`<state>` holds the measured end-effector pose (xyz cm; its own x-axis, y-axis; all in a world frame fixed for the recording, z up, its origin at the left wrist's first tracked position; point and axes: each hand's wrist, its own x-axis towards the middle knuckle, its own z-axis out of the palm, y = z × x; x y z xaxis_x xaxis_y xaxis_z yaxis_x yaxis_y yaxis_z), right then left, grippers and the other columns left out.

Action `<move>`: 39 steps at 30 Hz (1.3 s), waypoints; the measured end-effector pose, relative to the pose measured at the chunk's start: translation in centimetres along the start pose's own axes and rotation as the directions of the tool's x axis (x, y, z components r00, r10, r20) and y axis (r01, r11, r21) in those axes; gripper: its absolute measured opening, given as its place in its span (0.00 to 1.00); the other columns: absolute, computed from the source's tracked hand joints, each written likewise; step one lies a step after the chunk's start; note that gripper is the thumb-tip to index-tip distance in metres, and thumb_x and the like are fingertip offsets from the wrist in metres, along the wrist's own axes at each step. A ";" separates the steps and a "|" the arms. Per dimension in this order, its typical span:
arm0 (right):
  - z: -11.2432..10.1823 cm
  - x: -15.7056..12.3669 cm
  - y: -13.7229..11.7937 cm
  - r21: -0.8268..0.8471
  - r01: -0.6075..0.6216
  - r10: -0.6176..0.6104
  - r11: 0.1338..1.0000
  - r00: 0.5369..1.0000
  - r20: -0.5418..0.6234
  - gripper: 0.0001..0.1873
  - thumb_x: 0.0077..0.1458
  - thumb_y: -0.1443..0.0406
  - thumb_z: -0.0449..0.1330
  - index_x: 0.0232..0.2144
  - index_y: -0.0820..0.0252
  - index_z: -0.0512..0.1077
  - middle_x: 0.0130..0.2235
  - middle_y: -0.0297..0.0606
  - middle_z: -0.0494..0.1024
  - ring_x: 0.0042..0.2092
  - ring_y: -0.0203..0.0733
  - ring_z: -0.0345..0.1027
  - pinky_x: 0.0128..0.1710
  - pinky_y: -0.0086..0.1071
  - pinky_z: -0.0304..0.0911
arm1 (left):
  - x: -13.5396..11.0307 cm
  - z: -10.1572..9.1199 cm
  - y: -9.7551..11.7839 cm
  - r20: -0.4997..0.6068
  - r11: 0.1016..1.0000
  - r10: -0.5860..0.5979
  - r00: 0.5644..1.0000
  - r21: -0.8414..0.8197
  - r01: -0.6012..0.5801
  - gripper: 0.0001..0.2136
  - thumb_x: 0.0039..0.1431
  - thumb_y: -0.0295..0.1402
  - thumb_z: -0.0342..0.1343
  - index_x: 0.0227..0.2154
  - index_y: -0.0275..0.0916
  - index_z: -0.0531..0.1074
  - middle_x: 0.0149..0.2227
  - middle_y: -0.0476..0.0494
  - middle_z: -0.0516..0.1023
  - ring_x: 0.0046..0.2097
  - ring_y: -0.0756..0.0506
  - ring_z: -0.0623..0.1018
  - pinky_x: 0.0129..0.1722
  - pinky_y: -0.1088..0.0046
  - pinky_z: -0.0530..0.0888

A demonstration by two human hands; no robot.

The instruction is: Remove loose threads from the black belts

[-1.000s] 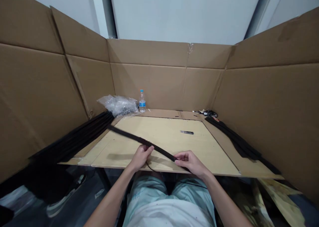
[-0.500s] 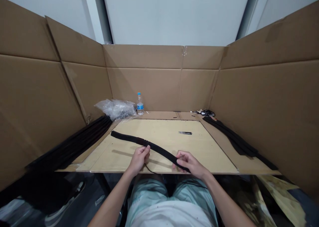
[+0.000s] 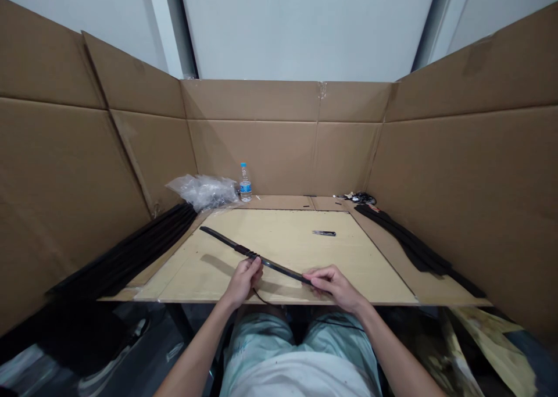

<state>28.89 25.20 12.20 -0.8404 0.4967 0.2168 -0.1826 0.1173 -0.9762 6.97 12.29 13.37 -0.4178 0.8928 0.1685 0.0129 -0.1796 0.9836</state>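
— What have you got in your left hand?

— It's closed around a thin black strip, just past a wrapped, thicker section. Your fingers curl over the top, and the hand sits just above the desk.

— And your right hand?

— It's partly open, with the fingers stretched toward your left hand. The strip's near end runs in under them, touching them, but I can't tell whether you're really gripping it or only steadying it.

— Where does the strip lie?

— It spans both hands, then runs past your left hand, angling away across the desk to a narrow far tip. A thin black cord hangs just below your left hand.

— What's around your hands?

— Ahead of your hands, a small knife lies on the desk. Farther out, beyond your left hand, are a plastic bag and a water bottle. A bundle of black strips lies out to your left, and a looser pile lies out to your right. Cardboard walls stand around the desk.
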 end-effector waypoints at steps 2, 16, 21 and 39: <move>0.0 0.1 0.1 0.004 -0.005 0.005 1.000 1.000 0.013 0.18 0.44 0.55 0.68 0.33 0.64 0.78 0.34 0.40 0.77 0.22 0.28 0.60 0.22 0.26 0.54 | -0.1 0.1 0.0 -0.008 1.000 0.002 1.000 -0.009 -0.002 0.30 0.40 0.63 0.55 0.17 0.39 0.52 0.16 0.57 0.50 0.19 0.56 0.51 0.17 0.78 0.46; 1.2 0.1 -0.6 -0.213 0.014 -0.041 0.977 0.992 -0.122 0.17 0.44 0.57 0.67 0.33 0.62 0.71 0.28 0.36 0.75 0.27 0.37 0.68 0.28 0.31 0.65 | 0.1 0.2 0.0 -0.069 0.998 0.021 0.997 -0.050 -0.024 0.30 0.40 0.61 0.58 0.19 0.40 0.52 0.15 0.59 0.50 0.17 0.57 0.51 0.16 0.80 0.48; 1.4 -0.3 -0.8 -0.180 -0.039 0.035 0.983 0.999 -0.024 0.19 0.49 0.53 0.63 0.34 0.60 0.62 0.30 0.37 0.77 0.19 0.30 0.59 0.17 0.24 0.51 | 0.1 0.2 -0.1 -0.098 0.999 0.033 0.995 -0.030 -0.036 0.30 0.41 0.61 0.57 0.18 0.40 0.51 0.15 0.58 0.50 0.17 0.57 0.51 0.16 0.80 0.48; 0.7 0.5 0.6 -0.255 0.009 -0.050 0.967 0.986 -0.156 0.28 0.35 0.61 0.72 0.43 0.60 0.75 0.36 0.38 0.76 0.39 0.43 0.68 0.42 0.37 0.64 | 0.2 -0.1 -0.7 -0.040 0.974 0.060 0.997 0.223 -0.049 0.31 0.42 0.65 0.50 0.11 0.40 0.52 0.13 0.54 0.49 0.18 0.54 0.50 0.18 0.74 0.46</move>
<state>27.97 24.91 11.76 -0.7401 0.6185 0.2641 -0.0537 0.3371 -0.9399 6.77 12.53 12.70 -0.4522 0.8632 0.2243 0.2356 -0.1269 0.9635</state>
